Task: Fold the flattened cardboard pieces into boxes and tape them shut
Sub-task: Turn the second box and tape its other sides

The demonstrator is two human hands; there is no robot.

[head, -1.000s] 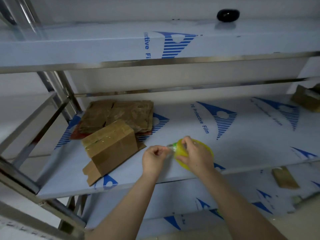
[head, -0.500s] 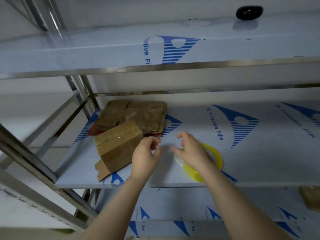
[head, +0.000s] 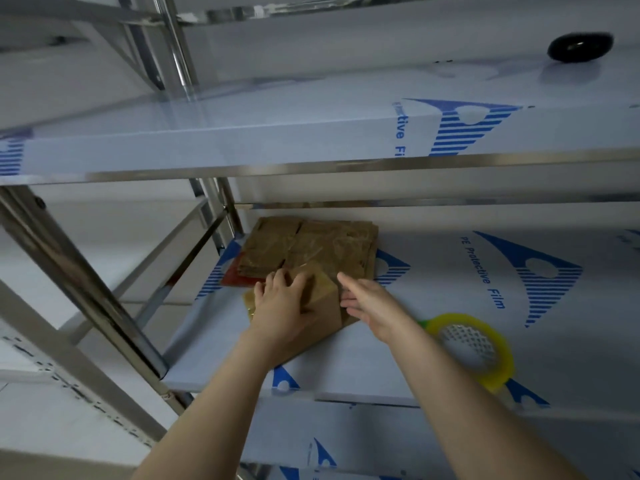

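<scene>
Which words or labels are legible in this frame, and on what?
"PE Protective Film": blue print on the middle shelf film.
"tive Fi": same print, cut off, on the upper shelf front.
Print on the lower shelf: too blurred.
No text readable on the cardboard box or tape roll.

middle shelf [head: 433, 306] is wearing blue-printed protective film | flattened cardboard stack [head: 311, 244] is lying at its back left, over a red sheet [head: 235, 280] peeking out leftward | folded box [head: 325, 306] is sitting just in front, touching the stack | yellow tape roll [head: 460, 317] is lying flat near the front edge, right of the box | upper shelf [head: 242, 133] is carrying a black round object [head: 580, 46]
</scene>
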